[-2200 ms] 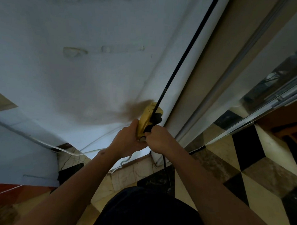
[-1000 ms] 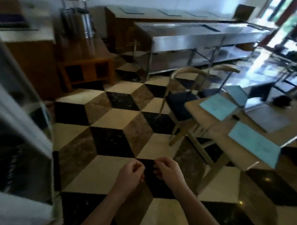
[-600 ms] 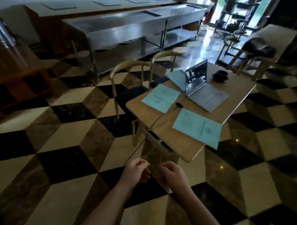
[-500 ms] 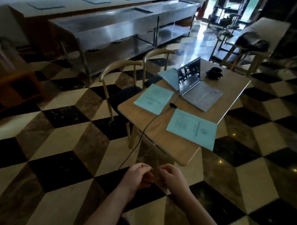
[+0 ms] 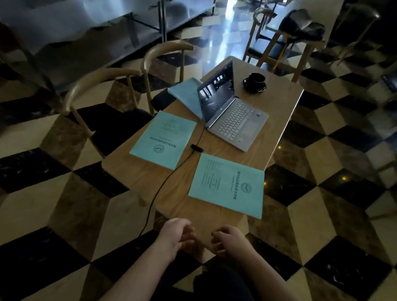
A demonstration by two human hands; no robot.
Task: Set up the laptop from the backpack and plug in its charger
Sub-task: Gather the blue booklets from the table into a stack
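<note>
A silver laptop with a pale keyboard [image 5: 236, 116] is seen standing open on a light wooden counter [image 5: 278, 103], its dark screen angled toward the left edge. A thin black charger cable [image 5: 169, 176] is plugged in at the laptop's near left corner, runs past a small black lump on the cord between two papers, crosses the counter's near edge and drops to the chequered marble floor [image 5: 83, 205]. Three teal paper booklets are laid on the counter: one left of the cable [image 5: 164, 139], one right of it near the front edge [image 5: 228, 185], and one partly hidden behind the laptop screen [image 5: 186, 93]. A black cup on a black saucer [image 5: 255, 82] is set at the far end, just beyond the laptop. Two curved-back wooden chairs [image 5: 101, 79] are tucked along the counter's left side. A dark backpack [image 5: 303, 25] is noted on another surface well behind. The left hand [image 5: 174, 236] and right hand [image 5: 229, 242] are held close together low in the view, in front of the counter, fingers loosely curled, nothing gripped in either.
</note>
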